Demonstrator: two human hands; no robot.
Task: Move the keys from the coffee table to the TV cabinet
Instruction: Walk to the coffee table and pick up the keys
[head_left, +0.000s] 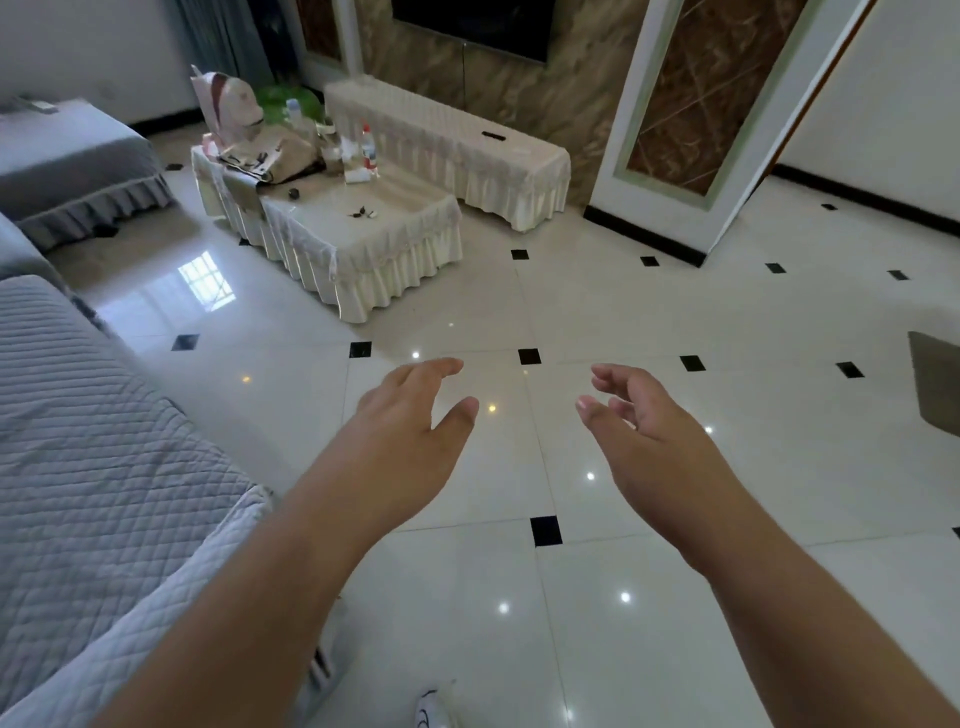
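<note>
We hold our left hand (410, 421) and right hand (644, 415) out over the glossy white floor tiles (623, 312), fingers loosely spread and empty, because the small dark bunch of keys (362, 211) is well beyond our reach. It lies on the cream-skirted coffee table (363, 270), and the long cream-draped TV cabinet (426, 124) stands just behind, so we judge the carry short.

Nothing here can be read as text, brand or number. Far ahead of the left hand (410, 415), on the coffee table (395, 244), a bottle (368, 148) carries a red label whose print is too small to make out. The dark markings on the tote bag (270, 153) just beside it are blurred.
</note>
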